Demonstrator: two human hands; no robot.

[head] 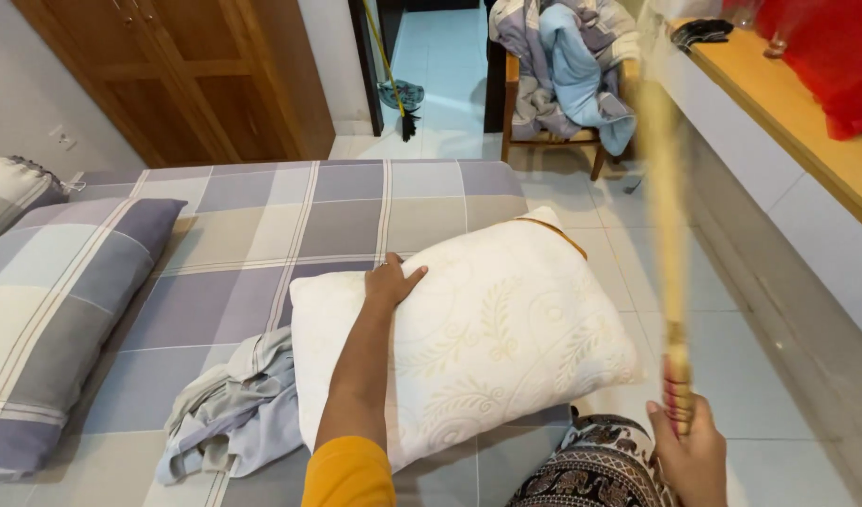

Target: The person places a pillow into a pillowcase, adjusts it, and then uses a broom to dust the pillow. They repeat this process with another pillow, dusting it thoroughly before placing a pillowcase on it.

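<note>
Fingers of the left hand (pixel 390 281) lie spread flat on the white pillow (pixel 469 329), which rests at the bed's (pixel 262 225) near corner. Just beside the pillow, a crumpled grey cloth (pixel 229 413). Off the bed, the right hand (pixel 686 453) grips a blurred straw broom (pixel 666 216), raised upright.

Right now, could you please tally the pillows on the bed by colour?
White embossed pillow, under the left hand: 1
Grey-and-purple checked pillows: 2
Total: 3
</note>
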